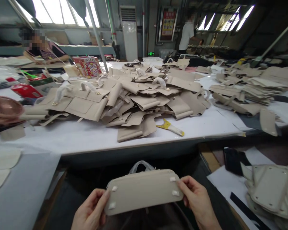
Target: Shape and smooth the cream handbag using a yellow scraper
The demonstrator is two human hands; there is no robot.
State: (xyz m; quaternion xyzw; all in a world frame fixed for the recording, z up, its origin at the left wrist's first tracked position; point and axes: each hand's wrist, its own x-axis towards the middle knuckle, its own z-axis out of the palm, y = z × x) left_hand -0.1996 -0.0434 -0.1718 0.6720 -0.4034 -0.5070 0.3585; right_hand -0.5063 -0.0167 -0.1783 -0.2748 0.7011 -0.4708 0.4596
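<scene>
I hold a small beige handbag (pixel 142 191) bottom side up, low in the middle of the view. Its oval base has small white-wrapped feet at the corners, and a plastic-wrapped handle (pixel 141 165) pokes out behind it. My left hand (pixel 92 210) grips the bag's left end with curled fingers. My right hand (pixel 195 199) grips the right end, thumb on the base.
A white table (pixel 86 137) ahead carries a big heap of beige bag panels (pixel 134 99), a yellow-handled tool (pixel 170 126), a pink fan (pixel 4 108) and a red box (pixel 87 66). More finished bags (pixel 271 191) lie at the right. Two other people are at the back.
</scene>
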